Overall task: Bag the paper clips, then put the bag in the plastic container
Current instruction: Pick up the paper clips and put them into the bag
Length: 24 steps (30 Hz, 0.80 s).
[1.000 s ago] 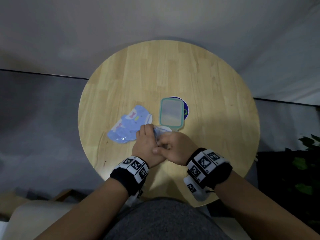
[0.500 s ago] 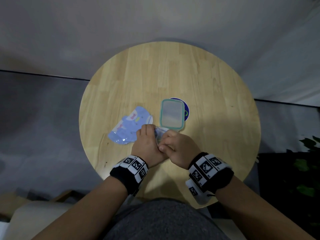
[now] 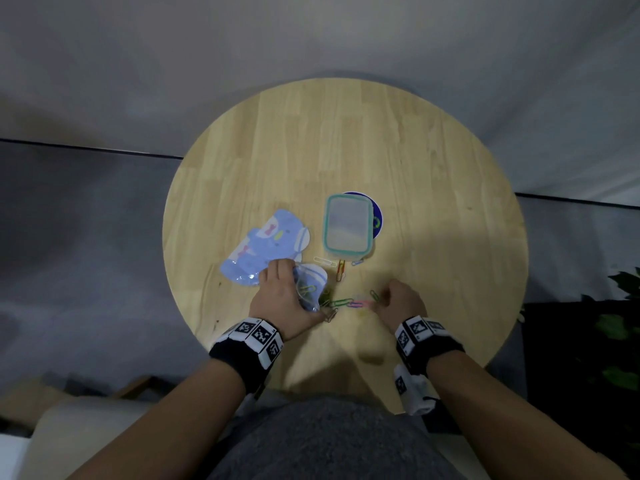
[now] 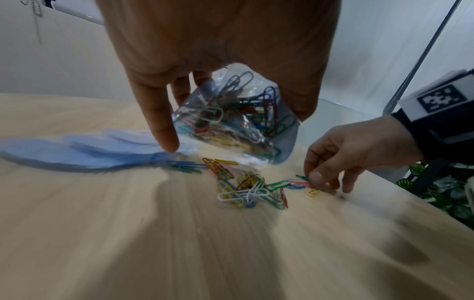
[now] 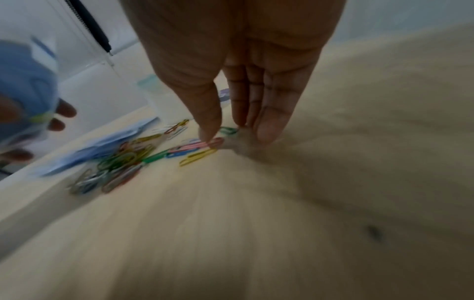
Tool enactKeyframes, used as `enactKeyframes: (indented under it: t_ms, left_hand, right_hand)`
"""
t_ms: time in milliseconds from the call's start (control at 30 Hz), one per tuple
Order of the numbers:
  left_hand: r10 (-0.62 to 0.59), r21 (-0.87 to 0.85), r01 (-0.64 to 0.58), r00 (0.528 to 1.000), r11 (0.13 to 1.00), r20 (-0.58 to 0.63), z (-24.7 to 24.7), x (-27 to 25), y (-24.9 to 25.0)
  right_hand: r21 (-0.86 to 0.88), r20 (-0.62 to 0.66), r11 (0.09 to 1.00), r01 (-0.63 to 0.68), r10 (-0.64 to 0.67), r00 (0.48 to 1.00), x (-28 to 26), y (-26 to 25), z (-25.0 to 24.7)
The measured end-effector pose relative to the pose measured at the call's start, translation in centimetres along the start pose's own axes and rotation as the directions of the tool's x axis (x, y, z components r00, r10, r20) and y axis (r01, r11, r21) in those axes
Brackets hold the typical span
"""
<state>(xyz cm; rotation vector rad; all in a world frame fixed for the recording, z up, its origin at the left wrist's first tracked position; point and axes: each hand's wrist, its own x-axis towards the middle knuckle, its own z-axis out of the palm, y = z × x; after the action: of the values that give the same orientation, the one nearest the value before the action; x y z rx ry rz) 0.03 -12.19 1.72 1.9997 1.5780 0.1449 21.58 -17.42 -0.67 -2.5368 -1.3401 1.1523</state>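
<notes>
My left hand grips a small clear bag holding several coloured paper clips, lifted just above the round wooden table. Loose paper clips lie on the table right of it, in a small heap. To the right, my right hand reaches down to them. Its thumb touches a pink clip, its straight fingers touch the table, and a green clip lies between them. The plastic container with a teal-rimmed lid stands farther back.
Several flat blue printed bags lie left of the container, partly under my left hand. A dark blue round sticker shows under the container's right side. A few stray clips lie just in front of the container. Plants stand off the right edge.
Both hands were together at the bag. The right hand has let go and moved right, down to the loose clips, which now show on the table. The left hand keeps the bag.
</notes>
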Motion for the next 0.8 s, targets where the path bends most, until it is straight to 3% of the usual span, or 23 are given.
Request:
enactKeyframes:
  t_ms: [67, 167, 267, 567, 700, 800]
  left_hand:
    - [-0.001, 0.008, 0.001, 1.000, 1.000, 0.005, 0.0, -0.1, -0.1]
    - [-0.009, 0.022, 0.008, 1.000, 1.000, 0.013, -0.1, -0.2, -0.4]
    - [-0.009, 0.034, 0.009, 1.000, 0.999, 0.014, -0.1, -0.2, -0.5]
    - [-0.002, 0.043, 0.001, 1.000, 0.999, 0.029, -0.2, -0.1, -0.5]
    - [0.010, 0.045, -0.011, 0.999, 0.999, 0.034, -0.2, 0.1, -0.2]
    - [0.005, 0.035, -0.006, 0.999, 0.999, 0.037, -0.2, 0.1, -0.2]
  right_hand:
    - [-0.014, 0.030, 0.998, 0.062, -0.062, 0.998, 0.1, -1.4, 0.9]
    - [-0.164, 0.111, 0.957, 0.241, -0.225, 0.968, 0.1, -2.6, 2.2]
    - [-0.286, 0.143, 0.902, 0.324, -0.294, 0.945, -0.2, -2.6, 2.8]
    - [-0.454, 0.197, 0.826, 0.335, -0.273, 0.942, -1.4, -2.4, 3.2]
    - [-0.446, 0.176, 0.814, 0.372, -0.328, 0.928, -1.4, -2.2, 3.2]
    - [-0.371, 0.146, 0.859, 0.353, -0.322, 0.935, -1.2, -2.3, 2.5]
